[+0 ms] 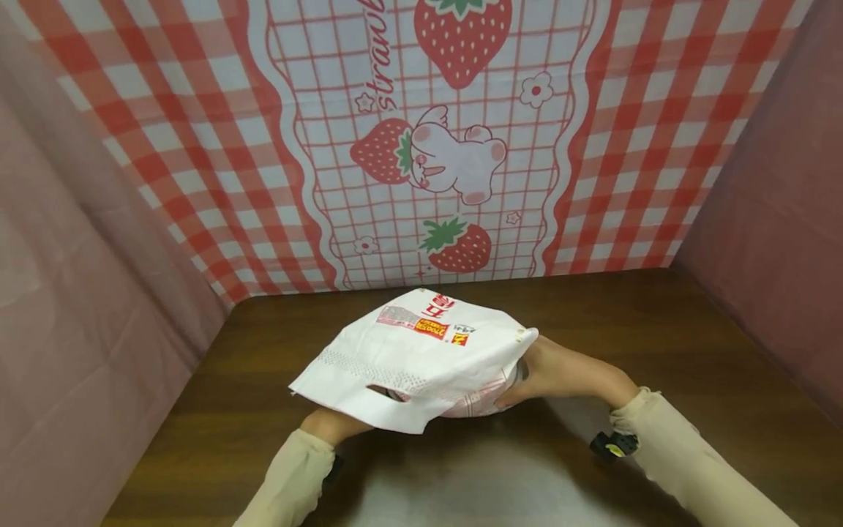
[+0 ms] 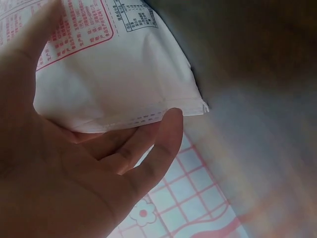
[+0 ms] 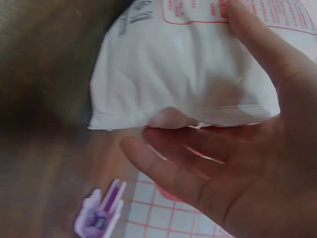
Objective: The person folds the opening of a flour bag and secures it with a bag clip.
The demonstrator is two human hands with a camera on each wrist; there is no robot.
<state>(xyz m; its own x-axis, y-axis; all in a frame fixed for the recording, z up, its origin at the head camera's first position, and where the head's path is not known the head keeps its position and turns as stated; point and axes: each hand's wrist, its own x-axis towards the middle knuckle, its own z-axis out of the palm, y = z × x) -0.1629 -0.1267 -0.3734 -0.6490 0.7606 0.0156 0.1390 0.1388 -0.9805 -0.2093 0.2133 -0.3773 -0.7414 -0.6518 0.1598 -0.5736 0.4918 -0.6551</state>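
Left wrist view shows my left fingers [image 2: 158, 148] partly curled under the seam [image 2: 143, 118] of a white bag [image 2: 124, 79], and my left thumb [image 2: 32, 42] lies on its printed side, so they have hold of it, half closed. Similarly, in the right wrist view my right fingers [image 3: 163, 171] bend under another part of the bag, with the right thumb [image 3: 262, 43] on the printed side; the index fingertip [image 3: 130, 146] seems not to touch the edge. In the head view, the bag occupies the middle of the frame, apparently above the table [image 1: 612, 322], and its flap [image 1: 369, 407] with the handle slot [image 1: 387, 393] droops toward the lower left, hiding my left fingers. Further away, a purple clip [image 3: 96, 218] lies at the lower left of the right wrist view, and a strawberry cloth [image 1: 454, 161] fills the top of the head view. I think the bag could tilt or slip, because its soft sides give way and the hidden contents may slide to one end. If lowered carelessly, it could press on the clip, which does not show in the head view.
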